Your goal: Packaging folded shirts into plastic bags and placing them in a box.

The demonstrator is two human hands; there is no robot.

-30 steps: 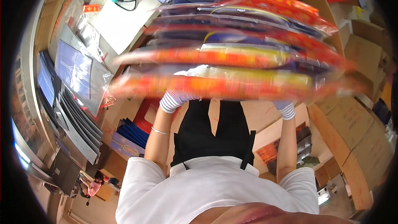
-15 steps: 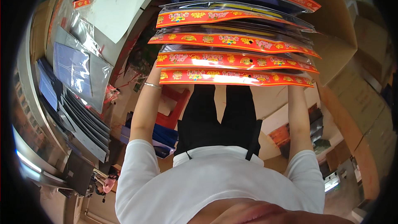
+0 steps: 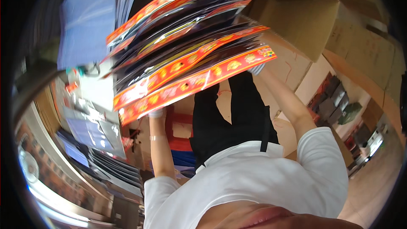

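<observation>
A fanned stack of flat clear plastic packets [image 3: 197, 84] with red and gold printed header strips hangs in front of me, tilted up to the right. Dark sheets with some yellow show inside the packets. My left hand [image 3: 156, 113] supports the stack at its lower left edge, closed on it, and only a little of a pale glove shows. At the right edge my right hand [image 3: 256, 68], in a grey-and-white striped glove, grips the other side. Most fingers of both hands are hidden behind the packets.
An open cardboard box [image 3: 292, 25] stands at the far right, just beyond the stack. To the left, a pile of blue sheets [image 3: 87, 21], a clear-wrapped blue packet [image 3: 89, 131] and a row of dark folders [image 3: 116, 167] lie along a table. A red stool [image 3: 180, 124] stands below.
Both hands have carried the stack to the left and tipped it, so its right end is now higher. My view has turned, and the blue pile has come into sight at the upper left.
</observation>
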